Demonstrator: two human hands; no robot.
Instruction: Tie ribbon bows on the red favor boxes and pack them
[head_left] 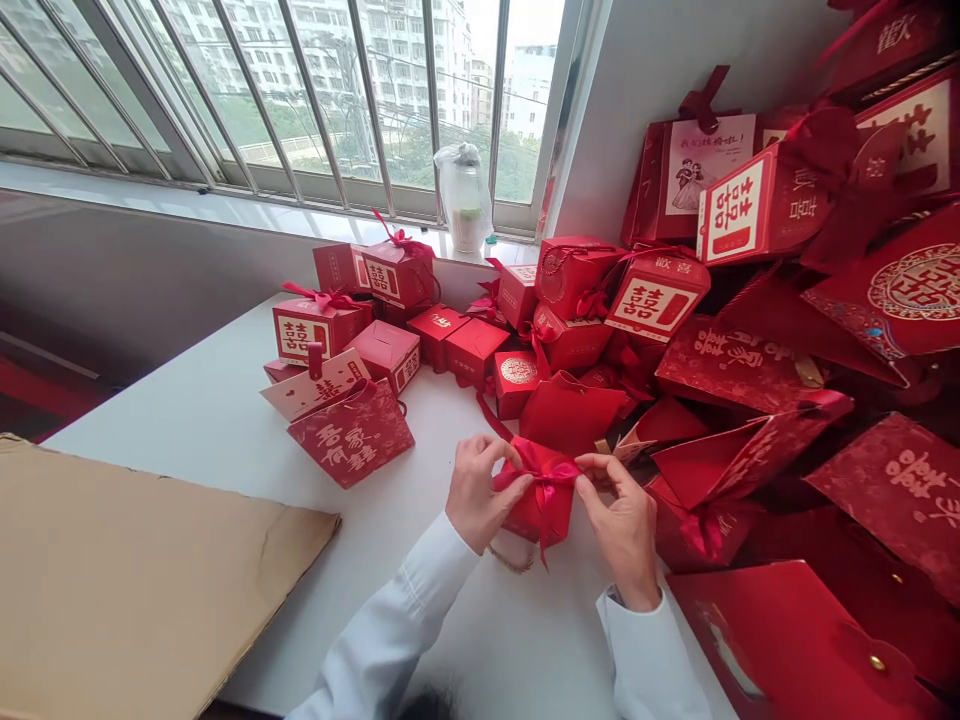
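Note:
On the white table sits a small red gift box [523, 517] with a crimson ribbon bow [551, 473] across its top. My left hand [484, 490] pinches the bow's left loop between thumb and fingers. At the other side, my right hand [621, 515] grips the right loop at its outer end. The bow's knot lies between the two hands, and one ribbon tail hangs down the front of the box. A pale twisted cord [512, 562] lies at the box's base. Just behind the bow is a plain red paper piece [568, 412].
Several red gift boxes [396, 273] stand in a cluster along the back of the white table [180, 405]. Red gift bags and boxes pile up [739, 370] on the right. A cardboard sheet [142, 570] covers the left front. A plastic-wrapped cup [465, 195] stands on the sill.

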